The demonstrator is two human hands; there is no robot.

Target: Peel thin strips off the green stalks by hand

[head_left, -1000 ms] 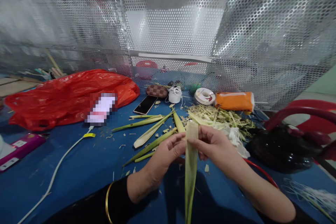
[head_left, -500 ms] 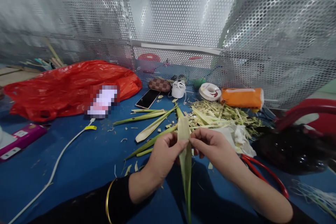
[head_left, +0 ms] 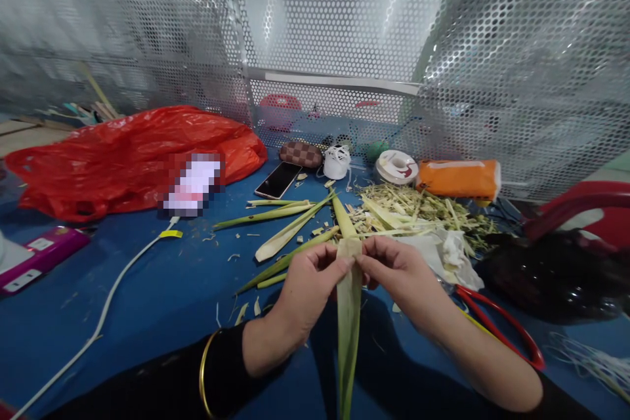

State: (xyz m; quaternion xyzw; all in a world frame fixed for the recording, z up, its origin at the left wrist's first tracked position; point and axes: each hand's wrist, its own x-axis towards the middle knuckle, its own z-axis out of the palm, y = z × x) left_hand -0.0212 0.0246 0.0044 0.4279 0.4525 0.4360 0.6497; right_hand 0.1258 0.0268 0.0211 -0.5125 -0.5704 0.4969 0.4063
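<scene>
A long pale-green leaf strip (head_left: 348, 321) runs from low in the picture up to my two hands, over the blue table (head_left: 162, 302). My left hand (head_left: 308, 289) pinches its upper end from the left, fingers closed on the edge. From the right, my right hand (head_left: 398, 272) pinches the same end with thumb and forefinger. Only a short stub of the leaf shows above the fingers. More green leaf strips (head_left: 283, 236) lie fanned out on the table just beyond my hands.
A heap of leaf trimmings (head_left: 418, 210) and crumpled white tissue (head_left: 445, 252) lie right of my hands, with red-handled scissors (head_left: 497, 321) and a dark bag (head_left: 546, 275). Farther back: phone (head_left: 279, 180), checked pouch (head_left: 300, 154), tape roll (head_left: 396, 166), orange pack (head_left: 457, 178), red plastic bag (head_left: 132, 157), white cable (head_left: 113, 302). Perforated metal screens (head_left: 335, 33) wall the table.
Both hands have slid up the leaf, so less of its tip shows above my fingers. The view has tilted down a little.
</scene>
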